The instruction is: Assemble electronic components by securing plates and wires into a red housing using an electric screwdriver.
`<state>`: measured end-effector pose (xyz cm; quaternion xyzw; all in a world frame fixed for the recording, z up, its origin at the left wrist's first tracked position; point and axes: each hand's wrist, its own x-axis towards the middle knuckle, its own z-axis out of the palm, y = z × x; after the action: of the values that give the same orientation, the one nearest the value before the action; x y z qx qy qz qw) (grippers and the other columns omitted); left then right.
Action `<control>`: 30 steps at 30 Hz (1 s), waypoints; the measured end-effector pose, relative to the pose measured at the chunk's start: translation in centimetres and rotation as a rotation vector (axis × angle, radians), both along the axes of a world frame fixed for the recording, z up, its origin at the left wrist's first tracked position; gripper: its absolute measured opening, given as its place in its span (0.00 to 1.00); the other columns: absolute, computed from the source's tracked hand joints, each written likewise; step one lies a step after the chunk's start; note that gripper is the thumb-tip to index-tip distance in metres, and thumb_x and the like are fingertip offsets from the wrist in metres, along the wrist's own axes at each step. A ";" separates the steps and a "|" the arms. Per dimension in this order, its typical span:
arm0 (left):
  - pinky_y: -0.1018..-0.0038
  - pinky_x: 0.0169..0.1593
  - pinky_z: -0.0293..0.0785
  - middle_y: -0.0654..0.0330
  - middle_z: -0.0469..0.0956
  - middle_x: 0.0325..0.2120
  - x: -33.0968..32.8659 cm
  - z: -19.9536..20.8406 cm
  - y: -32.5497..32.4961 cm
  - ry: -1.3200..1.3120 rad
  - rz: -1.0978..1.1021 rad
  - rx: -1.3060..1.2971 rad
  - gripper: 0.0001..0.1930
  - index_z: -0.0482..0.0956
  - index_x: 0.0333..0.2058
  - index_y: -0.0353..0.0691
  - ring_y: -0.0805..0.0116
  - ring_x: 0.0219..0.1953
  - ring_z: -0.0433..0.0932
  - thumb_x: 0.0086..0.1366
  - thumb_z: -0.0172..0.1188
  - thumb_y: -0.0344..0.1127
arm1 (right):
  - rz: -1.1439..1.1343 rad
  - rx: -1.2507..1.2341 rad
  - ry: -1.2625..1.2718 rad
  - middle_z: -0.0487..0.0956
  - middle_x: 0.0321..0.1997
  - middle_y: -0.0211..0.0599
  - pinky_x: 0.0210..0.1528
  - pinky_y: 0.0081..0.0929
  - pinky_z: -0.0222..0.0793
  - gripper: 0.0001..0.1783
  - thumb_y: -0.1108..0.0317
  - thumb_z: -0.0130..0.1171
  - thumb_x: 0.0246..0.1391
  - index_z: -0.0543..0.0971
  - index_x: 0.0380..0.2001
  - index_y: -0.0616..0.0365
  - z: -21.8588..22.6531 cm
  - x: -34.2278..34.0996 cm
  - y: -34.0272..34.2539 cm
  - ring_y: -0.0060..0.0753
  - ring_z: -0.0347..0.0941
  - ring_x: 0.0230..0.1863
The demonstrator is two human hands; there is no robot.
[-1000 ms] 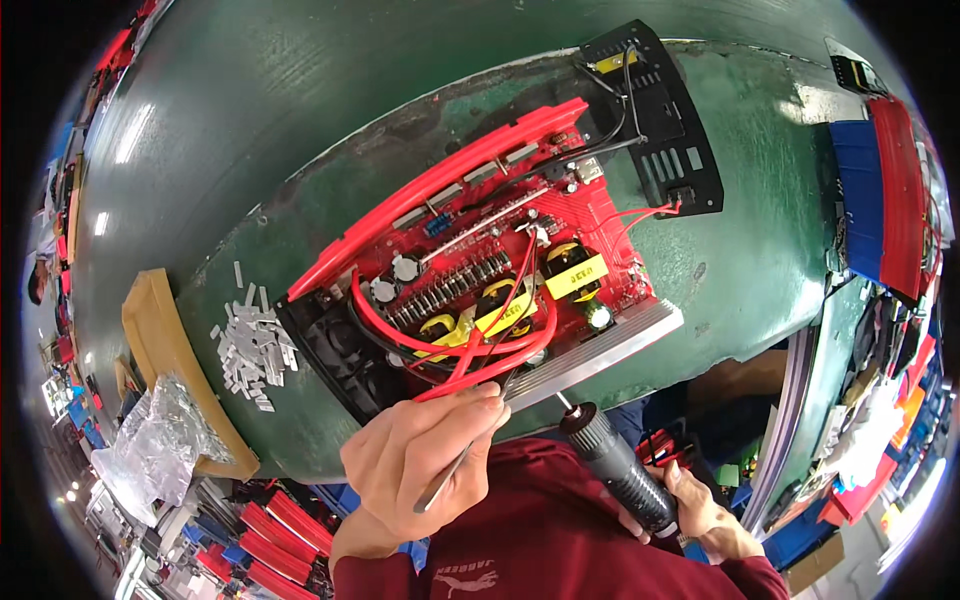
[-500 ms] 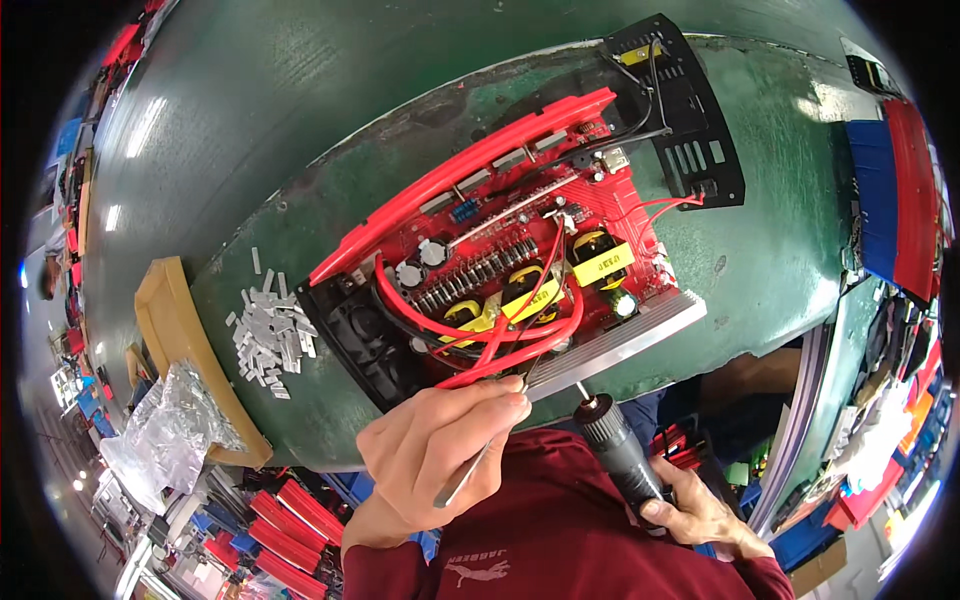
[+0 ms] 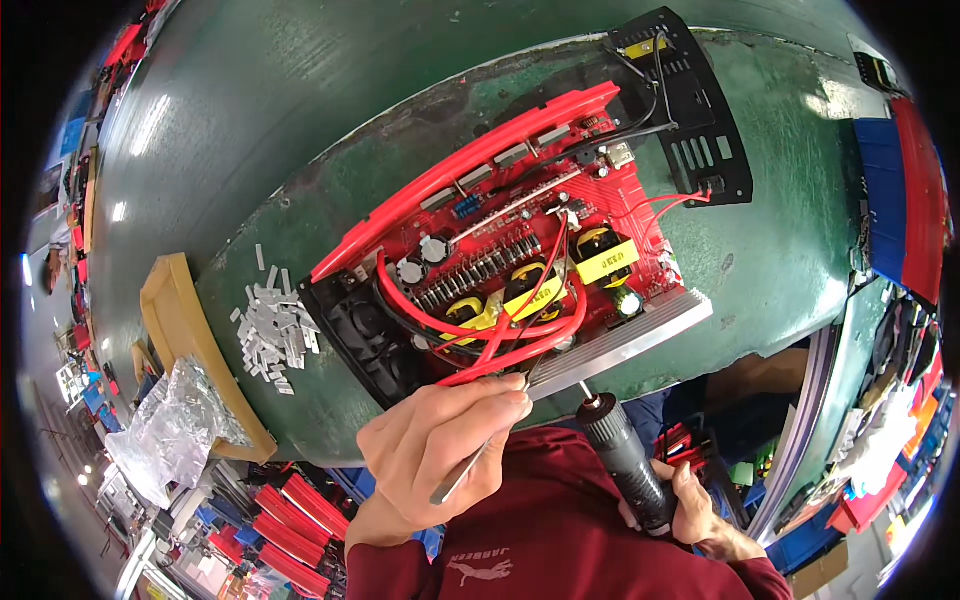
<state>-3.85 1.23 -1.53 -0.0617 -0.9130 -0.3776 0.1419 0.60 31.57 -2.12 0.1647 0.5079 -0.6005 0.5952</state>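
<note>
My left hand pinches slim metal tweezers, their tip beside the near edge of an opened red circuit-board unit. In my right hand is a black electric screwdriver, gripped near its lower end. Its bit points up at the outer side of the silver finned heatsink; whether it touches a screw cannot be made out. Thick red cables loop over yellow-taped transformers. A black fan sits at the unit's left end. Thin wires join the board to a black end plate.
Small grey metal strips lie piled left of the unit. Beyond them stands a tan tray with a clear plastic bag. Red panels are stacked below the green bench's near edge. Blue and red bins stand at right.
The view has shifted slightly. My right thumb has moved off the screwdriver's body toward the right, loosening the grip. The left hand with the tweezers stays put against the unit.
</note>
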 end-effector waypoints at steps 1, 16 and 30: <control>0.79 0.27 0.78 0.62 0.85 0.31 0.0 -0.1 -0.1 0.024 0.012 0.003 0.17 0.79 0.41 0.42 0.68 0.27 0.84 0.54 0.72 0.23 | -0.057 -0.066 -0.056 0.79 0.28 0.38 0.28 0.21 0.65 0.55 0.20 0.32 0.58 0.70 0.55 0.69 -0.2 0.2 0.4 0.24 0.72 0.25; 0.66 0.33 0.82 0.54 0.83 0.36 0.7 4.1 1.7 0.244 0.430 0.482 0.08 0.79 0.39 0.36 0.46 0.36 0.84 0.60 0.64 0.29 | -0.037 -0.121 -0.100 0.78 0.28 0.42 0.31 0.24 0.68 0.44 0.42 0.63 0.52 0.68 0.57 0.72 -0.7 -0.3 0.0 0.29 0.74 0.28; 0.73 0.28 0.66 0.65 0.68 0.25 -2.5 3.8 2.2 -0.370 -0.115 -0.638 0.20 0.84 0.44 0.38 0.67 0.30 0.68 0.52 0.69 0.39 | -0.293 -0.556 -0.431 0.74 0.25 0.42 0.30 0.29 0.64 0.45 0.46 0.61 0.54 0.65 0.61 0.76 -4.1 1.4 -0.5 0.32 0.69 0.25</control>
<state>-6.31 3.43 2.31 -0.0847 -0.9900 -0.0859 -0.0733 2.00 31.10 -6.20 0.1902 0.1599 -0.7458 0.6180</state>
